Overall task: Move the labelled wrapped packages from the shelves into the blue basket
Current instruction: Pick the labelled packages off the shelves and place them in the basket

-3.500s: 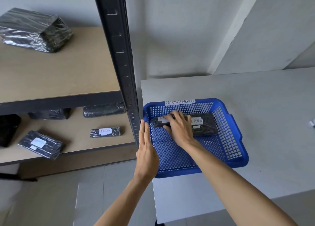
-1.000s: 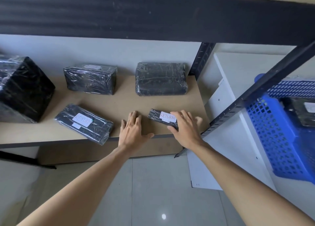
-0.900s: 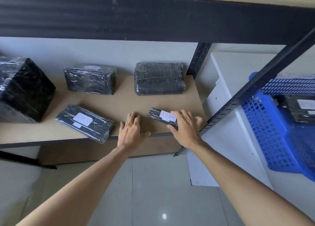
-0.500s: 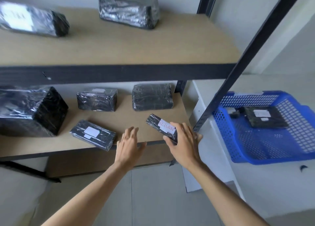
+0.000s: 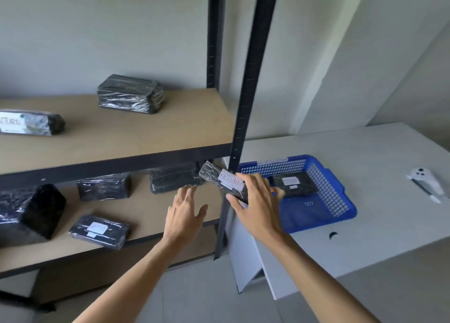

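A: Start at the left. What is left on the shelves for you?

B: On the upper shelf (image 5: 146,137) a package with a RETURN label (image 5: 29,122) lies at the far left, and an unlabelled wrapped bundle (image 5: 130,94) sits further back. On the lower shelf (image 5: 151,215) a flat labelled package (image 5: 98,231) lies near the front edge. The other wrapped blocks there show no label that can be made out.

A: And your hands?

B: Your left hand (image 5: 183,215) hovers over the front of the lower shelf, fingers straight and spread, holding nothing. Your right hand (image 5: 255,206) grips the slim RETURN package (image 5: 225,182) at its near end, thumb on one side and fingers (image 5: 253,184) curled over the other. The package is lifted off the shelf, tilted, right in front of the black upright post (image 5: 246,103).

A: So which step is this?

B: By my reading you are mid-carry, between the shelf and the blue basket (image 5: 341,201) on the desk (image 5: 377,164). One labelled package (image 5: 293,184) already lies in it.

A: What does the next move need?

B: Bring the package round the post without catching it, then lower it over the basket rim beside the one inside before you loosen your grip.
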`<state>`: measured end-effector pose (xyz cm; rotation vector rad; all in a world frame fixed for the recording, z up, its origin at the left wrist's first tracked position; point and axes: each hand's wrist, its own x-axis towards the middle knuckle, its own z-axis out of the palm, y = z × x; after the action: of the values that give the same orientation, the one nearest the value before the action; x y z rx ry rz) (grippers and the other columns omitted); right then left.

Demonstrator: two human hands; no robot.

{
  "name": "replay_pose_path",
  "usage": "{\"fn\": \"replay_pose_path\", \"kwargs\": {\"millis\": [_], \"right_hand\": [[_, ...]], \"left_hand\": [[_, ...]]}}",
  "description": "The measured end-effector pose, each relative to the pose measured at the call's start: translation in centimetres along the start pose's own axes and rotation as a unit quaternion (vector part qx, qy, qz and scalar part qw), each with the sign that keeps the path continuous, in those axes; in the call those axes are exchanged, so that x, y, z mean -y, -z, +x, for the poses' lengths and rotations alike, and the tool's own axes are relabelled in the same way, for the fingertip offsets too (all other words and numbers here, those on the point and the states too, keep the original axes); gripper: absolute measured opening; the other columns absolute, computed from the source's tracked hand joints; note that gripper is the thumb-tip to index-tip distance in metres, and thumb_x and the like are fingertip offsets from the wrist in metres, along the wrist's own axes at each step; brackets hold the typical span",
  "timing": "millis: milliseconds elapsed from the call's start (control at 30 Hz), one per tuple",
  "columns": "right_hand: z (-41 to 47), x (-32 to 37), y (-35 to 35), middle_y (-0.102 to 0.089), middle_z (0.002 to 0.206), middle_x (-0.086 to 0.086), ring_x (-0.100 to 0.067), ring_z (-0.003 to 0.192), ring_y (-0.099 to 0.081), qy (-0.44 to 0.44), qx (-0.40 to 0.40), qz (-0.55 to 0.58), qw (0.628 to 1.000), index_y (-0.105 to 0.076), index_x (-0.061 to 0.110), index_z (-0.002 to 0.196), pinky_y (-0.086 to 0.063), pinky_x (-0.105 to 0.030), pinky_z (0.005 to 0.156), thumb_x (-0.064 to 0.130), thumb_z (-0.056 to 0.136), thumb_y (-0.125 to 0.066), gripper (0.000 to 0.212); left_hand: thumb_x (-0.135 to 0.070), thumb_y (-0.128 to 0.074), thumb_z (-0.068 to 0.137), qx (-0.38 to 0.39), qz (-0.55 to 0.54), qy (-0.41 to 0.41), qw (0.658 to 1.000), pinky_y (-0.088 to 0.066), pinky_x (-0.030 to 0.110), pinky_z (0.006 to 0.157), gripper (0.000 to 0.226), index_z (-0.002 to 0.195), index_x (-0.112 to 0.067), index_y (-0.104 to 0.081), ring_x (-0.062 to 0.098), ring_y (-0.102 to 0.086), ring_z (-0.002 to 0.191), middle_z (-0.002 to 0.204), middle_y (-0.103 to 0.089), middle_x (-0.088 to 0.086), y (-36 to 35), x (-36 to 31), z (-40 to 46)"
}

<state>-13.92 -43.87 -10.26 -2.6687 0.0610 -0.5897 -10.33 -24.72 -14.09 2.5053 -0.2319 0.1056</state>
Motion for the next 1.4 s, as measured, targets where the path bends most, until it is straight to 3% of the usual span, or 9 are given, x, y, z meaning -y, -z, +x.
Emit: {"fn": "replay_pose_path", "kwargs": {"millis": [333, 500, 633, 767, 933, 1033, 1133, 1233, 1400], "right_hand": [[1.6, -13.8, 2.7, -0.058, 0.118, 0.009, -0.016, 0.109, -0.053, -0.005, 0.029, -0.067, 0.997, -0.055, 0.033, 0.127, -0.026, -0.04, 0.087, 0.048, 0.085, -0.071, 0.047], [2.2, -18.7, 0.6, -0.056, 0.122, 0.009, -0.016, 0.116, -0.052, -0.003, 0.128, -0.108, 0.986, -0.054, 0.032, 0.127, -0.018, -0.037, 0.083, 0.037, 0.083, -0.076, 0.049], [2.4, -21.7, -0.6, -0.05, 0.127, 0.007, -0.016, 0.123, -0.047, -0.036, 0.26, -0.138, 0.955, -0.053, 0.035, 0.127, -0.023, -0.042, 0.094, 0.026, 0.08, -0.078, 0.054], [2.9, -23.6, -0.8, -0.043, 0.13, 0.005, -0.018, 0.124, -0.04, -0.053, 0.281, -0.153, 0.946, -0.058, 0.037, 0.128, -0.025, -0.045, 0.099, 0.024, 0.077, -0.083, 0.059], [3.4, -24.4, -1.0, -0.041, 0.13, 0.003, -0.02, 0.124, -0.034, -0.042, 0.276, -0.18, 0.943, -0.055, 0.038, 0.135, -0.027, -0.043, 0.094, 0.03, 0.074, -0.085, 0.068], [3.5, -23.8, -1.3, -0.041, 0.132, 0.003, -0.02, 0.125, -0.034, -0.015, 0.297, -0.122, 0.947, -0.053, 0.038, 0.136, -0.031, -0.045, 0.095, 0.044, 0.068, -0.088, 0.077], [3.3, -23.0, -1.9, -0.045, 0.124, 0.005, -0.022, 0.121, -0.048, -0.014, 0.323, -0.023, 0.946, -0.059, 0.034, 0.132, -0.045, -0.048, 0.096, 0.043, 0.074, -0.086, 0.065], [3.2, -22.7, -2.4, -0.047, 0.123, 0.005, -0.024, 0.115, -0.057, -0.033, 0.328, 0.009, 0.944, -0.061, 0.033, 0.129, -0.048, -0.052, 0.096, 0.033, 0.081, -0.083, 0.053], [3.7, -24.1, -2.0, -0.049, 0.126, 0.003, -0.027, 0.117, -0.056, -0.054, 0.321, -0.01, 0.945, -0.061, 0.034, 0.125, -0.049, -0.048, 0.095, 0.027, 0.08, -0.084, 0.05]], "left_hand": [[-0.02, -0.051, 0.095, 0.005, -0.074, 0.033, 0.997, -0.042, 0.036, 0.098, 0.049, 0.142, -0.011, -0.038, 0.027, -0.049, 0.124, 0.14, -0.044, 0.008, -9.1, -8.9, -0.1], [-0.017, -0.044, 0.096, -0.015, -0.099, 0.051, 0.994, -0.041, 0.038, 0.103, 0.052, 0.146, -0.011, -0.031, 0.025, -0.047, 0.126, 0.141, -0.044, 0.008, -13.4, -10.7, 0.3], [-0.015, -0.043, 0.097, -0.027, -0.099, 0.069, 0.992, -0.026, 0.037, 0.118, 0.06, 0.151, -0.003, -0.019, 0.024, -0.028, 0.144, 0.156, -0.028, 0.012, -15.4, -11.3, 0.8], [-0.012, -0.044, 0.097, -0.035, -0.099, 0.087, 0.991, -0.016, 0.031, 0.12, 0.069, 0.154, -0.003, -0.005, 0.023, -0.013, 0.149, 0.162, -0.011, 0.01, -16.6, -12.1, 0.9], [-0.003, -0.046, 0.093, -0.05, -0.109, 0.097, 0.988, -0.02, 0.014, 0.1, 0.079, 0.154, -0.006, 0.003, 0.02, -0.014, 0.147, 0.163, -0.003, 0.009, -17.4, -12.9, 0.9], [-0.003, -0.052, 0.09, -0.06, -0.098, 0.077, 0.99, -0.041, 0.02, 0.083, 0.085, 0.155, -0.011, 0.003, 0.013, -0.034, 0.125, 0.164, 0.002, 0.002, -17.1, -13.3, 0.9], [-0.003, -0.053, 0.09, -0.056, -0.085, 0.063, 0.993, -0.053, 0.028, 0.067, 0.085, 0.156, -0.012, -0.001, 0.011, -0.043, 0.108, 0.163, 0.006, -0.005, -17.0, -13.4, 0.9], [-0.002, -0.052, 0.09, -0.053, -0.08, 0.053, 0.994, -0.046, 0.018, 0.065, 0.082, 0.156, -0.01, -0.003, 0.007, -0.03, 0.115, 0.164, 0.006, -0.003, -17.0, -13.2, 0.9], [-0.001, -0.051, 0.091, -0.055, -0.091, 0.048, 0.993, -0.031, 0.007, 0.065, 0.082, 0.156, -0.013, -0.003, 0.001, -0.026, 0.124, 0.164, 0.004, -0.005, -17.1, -12.9, 0.9]]}}
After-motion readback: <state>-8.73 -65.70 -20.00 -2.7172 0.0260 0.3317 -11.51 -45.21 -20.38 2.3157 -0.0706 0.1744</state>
